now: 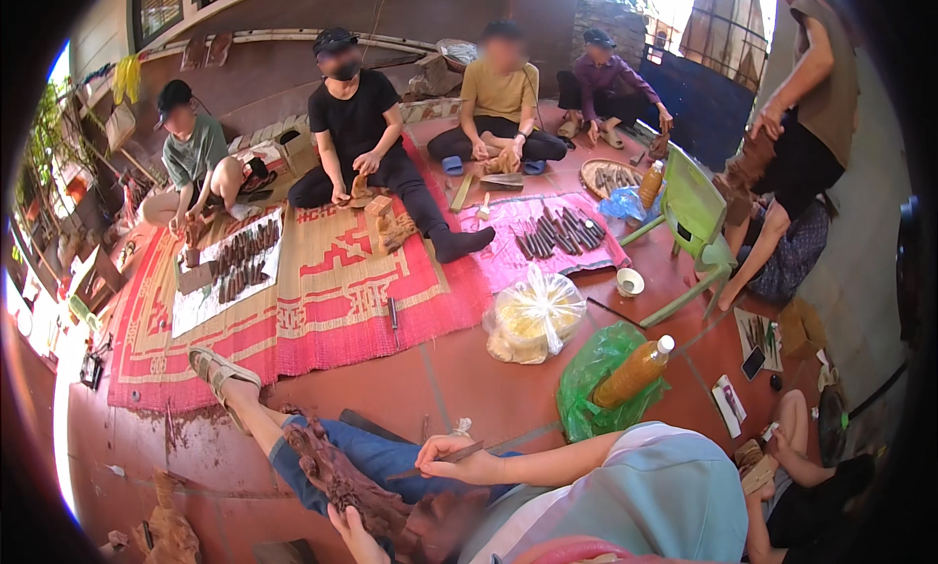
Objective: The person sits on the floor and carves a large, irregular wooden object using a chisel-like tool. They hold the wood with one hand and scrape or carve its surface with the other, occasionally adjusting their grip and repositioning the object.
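Across my lap lies a reddish-brown carved piece of wood point(350, 471), long and knobbly with a rough, deeply cut surface. My left hand point(356, 535) is against its lower side, with the fingers curved on it; the grip is partly hidden. My right hand point(449, 459) is closed around a thin, brown stick-like carving tool point(467, 452), just above and to the right of the wood. One end of the tool points down to the left, toward the carving. The exact kind of its tip is too small to make out.
A green bag point(584, 408) with a bottle of amber liquid point(633, 373) stands to my right. Beyond are a tied clear bag point(535, 315), a patterned mat point(322, 334), rows of carving tools point(557, 234) and a green chair point(692, 217). Several people sit around; one stands at right.
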`<state>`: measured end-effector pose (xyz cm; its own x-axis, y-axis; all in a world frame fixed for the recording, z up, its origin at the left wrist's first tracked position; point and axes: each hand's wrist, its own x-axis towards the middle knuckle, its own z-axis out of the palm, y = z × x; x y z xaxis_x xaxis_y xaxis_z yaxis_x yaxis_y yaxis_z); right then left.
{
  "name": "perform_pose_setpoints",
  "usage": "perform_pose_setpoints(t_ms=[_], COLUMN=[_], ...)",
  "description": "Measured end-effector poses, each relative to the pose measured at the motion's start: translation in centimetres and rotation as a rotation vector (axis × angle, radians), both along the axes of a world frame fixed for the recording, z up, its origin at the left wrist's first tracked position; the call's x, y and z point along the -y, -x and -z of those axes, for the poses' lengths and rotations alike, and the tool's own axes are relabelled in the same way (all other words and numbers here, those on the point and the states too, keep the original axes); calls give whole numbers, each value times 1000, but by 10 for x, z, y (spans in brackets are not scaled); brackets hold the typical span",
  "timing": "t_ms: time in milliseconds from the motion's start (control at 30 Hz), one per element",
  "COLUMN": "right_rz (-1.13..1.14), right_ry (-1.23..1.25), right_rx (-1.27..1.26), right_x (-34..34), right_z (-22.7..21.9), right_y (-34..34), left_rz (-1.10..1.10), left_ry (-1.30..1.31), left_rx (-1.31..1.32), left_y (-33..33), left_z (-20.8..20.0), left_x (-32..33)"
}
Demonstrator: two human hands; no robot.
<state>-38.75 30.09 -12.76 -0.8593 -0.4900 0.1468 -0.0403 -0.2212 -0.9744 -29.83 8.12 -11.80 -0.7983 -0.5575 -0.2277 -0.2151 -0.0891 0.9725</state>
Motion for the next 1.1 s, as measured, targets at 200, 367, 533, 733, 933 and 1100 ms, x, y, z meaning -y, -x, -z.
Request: perform_pose_setpoints(t_ms=[200, 367, 533, 733, 933, 1100], right_rz=[4, -56, -33, 19, -30, -12], right_ry=[19, -3, 117, 227, 384, 448], right_rx=[14, -105, -26, 459, 648, 710], right_x=[1, 0, 5, 2, 6, 6], right_z=[-8, -10, -7, -6, 10, 8], right_y=[1, -5, -7, 1, 10, 13], left_rz=[60, 135, 250, 166, 82, 36], left_ry=[126, -65, -383, -282, -281, -330], left_rx=[107, 312, 179, 236, 235, 179], left_y=[-21, -5, 10, 16, 16, 17], left_z=[6, 10, 41, 29, 46, 36], left_x=[-10, 5, 33, 11, 14, 3])
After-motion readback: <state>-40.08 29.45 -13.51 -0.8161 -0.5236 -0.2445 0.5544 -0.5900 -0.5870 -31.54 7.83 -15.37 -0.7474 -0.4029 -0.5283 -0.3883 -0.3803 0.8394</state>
